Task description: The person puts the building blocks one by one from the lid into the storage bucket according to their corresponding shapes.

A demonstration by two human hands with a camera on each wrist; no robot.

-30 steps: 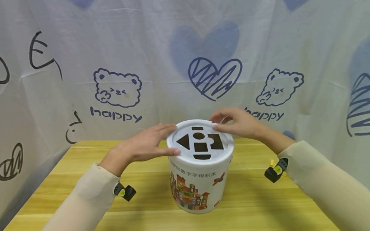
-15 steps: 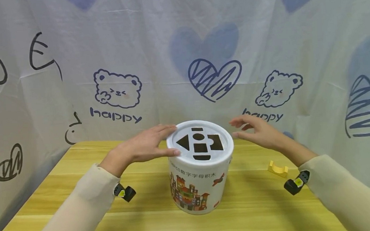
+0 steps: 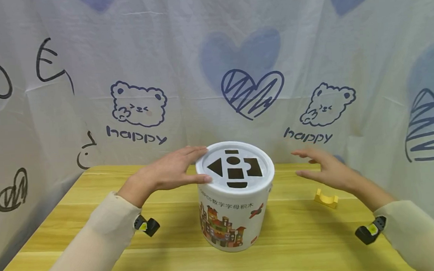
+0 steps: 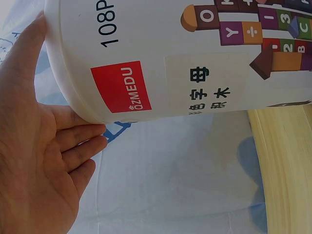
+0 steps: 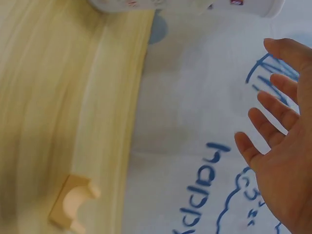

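Observation:
A white toy-block bucket (image 3: 231, 221) with printed blocks on its side stands upright on the table. Its white lid (image 3: 266, 178) has dark cut-outs: a triangle, a circle, a square and others. My left hand (image 3: 170, 169) rests on the lid's left rim, thumb in front and fingers toward the back; in the left wrist view these fingers look relaxed against the edge. To the right of the bucket, my right hand (image 3: 331, 170) hovers in the air, fingers spread and holding nothing. Below it lies a yellow block (image 3: 326, 199) with a curved notch.
The wooden table (image 3: 164, 254) carries the bucket and the yellow block. Behind its back edge hangs a pale cloth (image 3: 201, 124) with bears, hearts and lettering. Black wrist cameras (image 3: 146, 225) sit at both sleeves.
My right hand has left the lid's right rim and moved right, over toward the yellow block, which now shows fully. The left hand and the bucket stay in place.

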